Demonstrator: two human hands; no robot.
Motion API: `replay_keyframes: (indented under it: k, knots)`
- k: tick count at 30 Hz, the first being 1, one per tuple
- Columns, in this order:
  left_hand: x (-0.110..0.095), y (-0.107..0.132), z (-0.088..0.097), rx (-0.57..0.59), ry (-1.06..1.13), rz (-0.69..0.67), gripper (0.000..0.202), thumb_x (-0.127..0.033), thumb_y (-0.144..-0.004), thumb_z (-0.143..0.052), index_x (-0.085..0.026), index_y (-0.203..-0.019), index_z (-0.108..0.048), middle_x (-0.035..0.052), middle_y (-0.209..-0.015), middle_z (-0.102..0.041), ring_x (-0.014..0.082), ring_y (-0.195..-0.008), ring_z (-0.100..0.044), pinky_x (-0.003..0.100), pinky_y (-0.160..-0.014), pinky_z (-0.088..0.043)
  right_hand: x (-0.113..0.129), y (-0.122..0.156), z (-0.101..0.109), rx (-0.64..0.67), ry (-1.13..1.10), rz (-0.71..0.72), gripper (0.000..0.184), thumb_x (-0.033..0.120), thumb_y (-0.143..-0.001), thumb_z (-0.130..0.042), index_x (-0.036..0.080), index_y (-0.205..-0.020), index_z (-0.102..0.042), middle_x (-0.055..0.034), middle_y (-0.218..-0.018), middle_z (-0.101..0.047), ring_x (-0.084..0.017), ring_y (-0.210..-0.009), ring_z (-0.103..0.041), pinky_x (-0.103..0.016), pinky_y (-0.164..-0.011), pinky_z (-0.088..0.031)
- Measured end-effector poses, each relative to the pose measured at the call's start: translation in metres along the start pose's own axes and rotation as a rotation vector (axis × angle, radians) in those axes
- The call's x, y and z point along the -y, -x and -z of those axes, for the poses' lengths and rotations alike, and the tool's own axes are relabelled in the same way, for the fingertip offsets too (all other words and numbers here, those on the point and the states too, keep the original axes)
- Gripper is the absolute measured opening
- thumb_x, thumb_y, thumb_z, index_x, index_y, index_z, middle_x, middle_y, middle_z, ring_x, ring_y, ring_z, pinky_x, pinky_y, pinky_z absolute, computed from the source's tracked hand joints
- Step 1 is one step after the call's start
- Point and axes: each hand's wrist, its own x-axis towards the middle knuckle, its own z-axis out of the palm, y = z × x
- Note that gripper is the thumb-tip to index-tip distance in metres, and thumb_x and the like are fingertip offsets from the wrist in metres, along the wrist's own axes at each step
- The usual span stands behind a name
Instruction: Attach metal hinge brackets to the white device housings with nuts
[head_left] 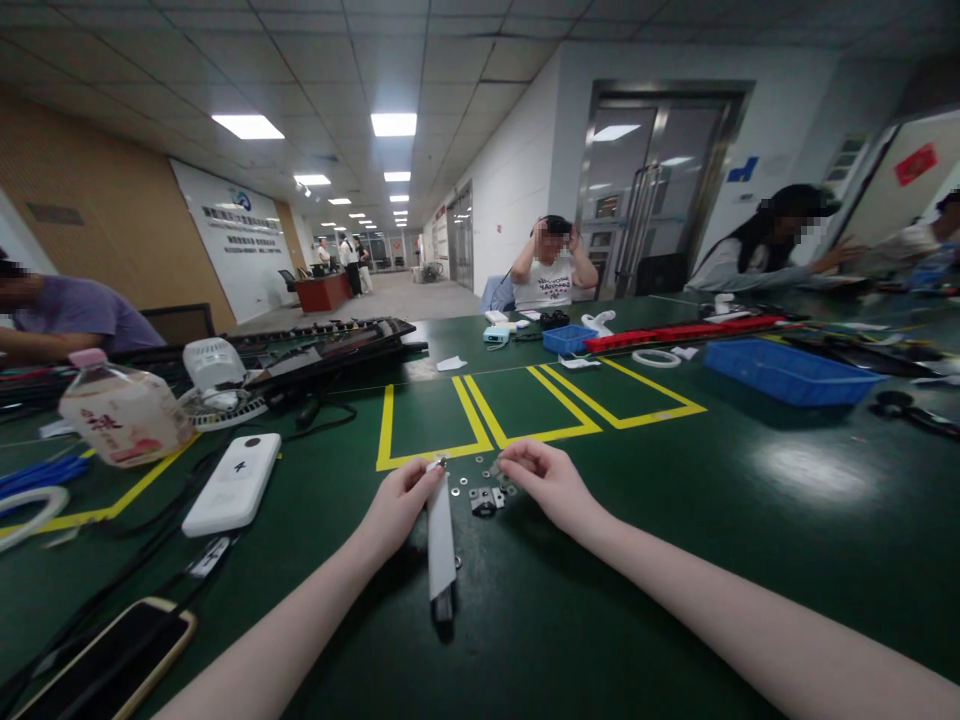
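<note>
My left hand (401, 502) is closed around the far end of a long, narrow metal strip with a white covering (441, 535). The strip's dark near end points toward me, and a small metallic bit shows at my left fingertips. Just right of the strip lies a small silver-and-black metal piece (486, 501), with several small ring-like washers (455, 492) scattered around it. Over these loose parts, my right hand (553, 484) has its fingers pinched together. Whatever is between those fingers is too small and hidden to make out.
A white numbered device (232, 485), a phone (112, 665) and a pink-capped bottle (124, 410) stand left among black cables. Yellow tape outlines (540, 437) mark the green table (675, 560). Blue trays (787, 375) lie right. Several people sit around the table.
</note>
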Motion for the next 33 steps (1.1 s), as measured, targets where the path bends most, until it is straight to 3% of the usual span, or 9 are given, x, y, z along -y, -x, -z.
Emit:
replay_keyframes:
  k: [3, 5, 9, 16, 23, 29, 33]
  knots:
    - [-0.001, 0.001, 0.000, 0.004, 0.004, -0.008, 0.037, -0.052, -0.083, -0.049, -0.017, -0.074, -0.057, -0.0010, -0.070, -0.055, 0.0160, -0.069, -0.050, 0.024, -0.061, -0.038, -0.005, -0.004, -0.007, -0.041, -0.356, -0.219, 0.020, 0.027, -0.072, -0.072, 0.015, -0.084, -0.064, 0.0005, -0.072, -0.064, -0.005, -0.048, -0.048, -0.019, -0.043, -0.035]
    - [-0.001, 0.002, 0.000, 0.007, 0.006, -0.013, 0.036, -0.051, -0.083, -0.049, -0.017, -0.074, -0.057, -0.0011, -0.071, -0.055, 0.0159, -0.069, -0.050, 0.024, -0.062, -0.038, -0.007, -0.006, -0.010, -0.038, -0.465, -0.280, 0.020, 0.024, -0.072, -0.072, 0.014, -0.088, -0.065, -0.0015, -0.076, -0.067, -0.006, -0.050, -0.054, -0.019, -0.047, -0.042]
    - [-0.001, 0.002, 0.001, 0.012, 0.008, -0.018, 0.033, -0.047, -0.084, -0.049, -0.016, -0.075, -0.057, -0.0008, -0.072, -0.055, 0.0157, -0.070, -0.050, 0.024, -0.063, -0.038, -0.006, -0.014, -0.015, -0.003, -0.546, -0.314, 0.022, 0.016, -0.075, -0.066, 0.015, -0.097, -0.065, -0.0054, -0.086, -0.070, -0.010, -0.064, -0.064, -0.026, -0.066, -0.054]
    - [0.003, 0.001, 0.000, 0.022, 0.017, -0.016, 0.029, -0.043, -0.084, -0.050, -0.016, -0.075, -0.056, -0.0017, -0.071, -0.053, 0.0148, -0.068, -0.047, 0.024, -0.062, -0.035, -0.001, -0.020, -0.020, 0.105, -0.596, -0.301, 0.036, 0.010, -0.070, -0.067, 0.017, -0.105, -0.064, -0.0049, -0.093, -0.070, -0.012, -0.080, -0.068, -0.027, -0.080, -0.054]
    - [0.003, 0.001, -0.001, 0.028, 0.030, -0.030, 0.029, -0.043, -0.084, -0.050, -0.016, -0.075, -0.056, -0.0018, -0.070, -0.051, 0.0144, -0.067, -0.046, 0.024, -0.060, -0.034, 0.008, -0.029, -0.033, 0.114, -0.209, 0.087, 0.030, 0.014, -0.072, -0.066, 0.017, -0.101, -0.063, -0.0017, -0.083, -0.066, -0.013, -0.077, -0.066, -0.031, -0.078, -0.053]
    - [0.005, 0.000, -0.001, 0.027, 0.036, -0.045, 0.028, -0.041, -0.084, -0.050, -0.015, -0.076, -0.057, -0.0008, -0.070, -0.052, 0.0149, -0.067, -0.047, 0.024, -0.060, -0.035, 0.011, -0.033, -0.041, 0.163, 0.351, 0.671, 0.018, 0.012, -0.084, -0.052, 0.019, -0.095, -0.064, -0.0038, -0.088, -0.065, -0.014, -0.083, -0.063, -0.028, -0.075, -0.051]
    - [0.008, -0.002, -0.001, 0.052, 0.041, -0.048, 0.029, -0.041, -0.084, -0.051, -0.015, -0.080, -0.061, 0.0005, -0.073, -0.055, 0.0158, -0.069, -0.050, 0.024, -0.061, -0.037, 0.003, -0.030, -0.042, 0.156, 0.440, 0.793, 0.016, 0.013, -0.088, -0.050, 0.018, -0.094, -0.063, -0.0044, -0.086, -0.063, -0.013, -0.080, -0.062, -0.026, -0.070, -0.051]
